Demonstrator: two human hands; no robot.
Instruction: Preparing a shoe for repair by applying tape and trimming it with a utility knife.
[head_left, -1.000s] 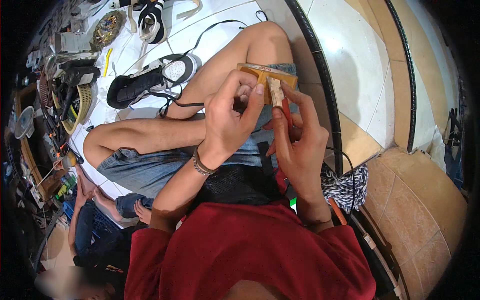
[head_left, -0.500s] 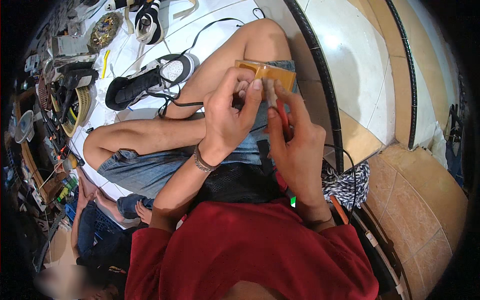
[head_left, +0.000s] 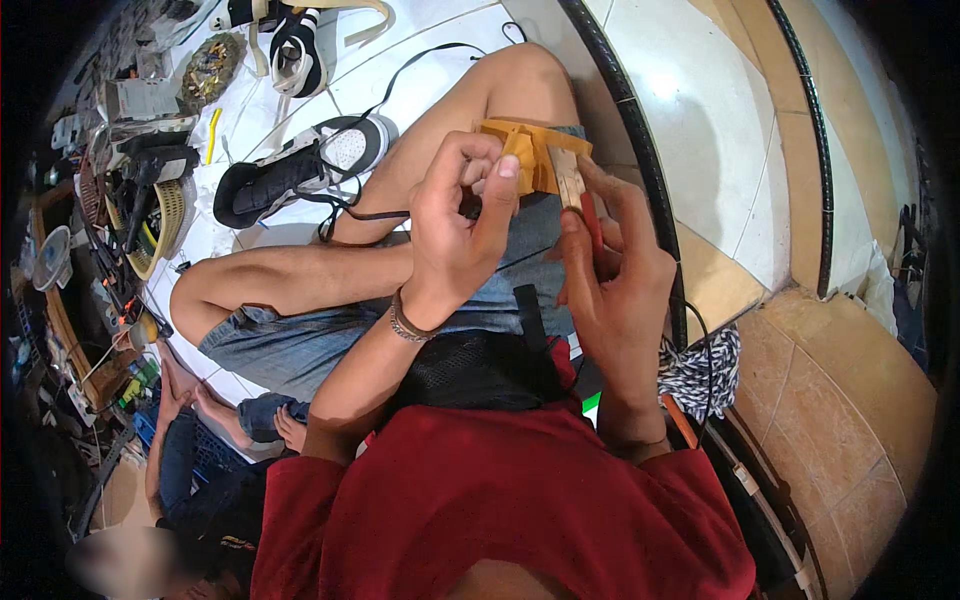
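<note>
My left hand (head_left: 468, 205) is pinched on a folded orange-yellow sheet (head_left: 525, 160), held above my lap near the knee. Its thumb lies over the near edge. Fingers of my right hand (head_left: 615, 255) wrap round a red-handled tool with a flat, pale, stained blade (head_left: 567, 178). The blade points away from me, its tip at the right part of the sheet; whether they touch I cannot tell. Most of the handle is hidden in my grip. On the floor beyond my left leg lies a black, white and grey sneaker (head_left: 300, 168) with loose black laces.
Another shoe (head_left: 297, 55) lies farther away, beside a bag of small pieces (head_left: 212, 68). At left stand a yellow basket (head_left: 160, 225) and cluttered tools. A person (head_left: 215, 480) sits at the lower left. Tiled steps (head_left: 720, 140) rise on the right, near striped yarn (head_left: 705, 370).
My right hand has moved slightly right and toward me, baring more of the blade. The sheet has turned and looks more creased. My left hand has barely moved.
</note>
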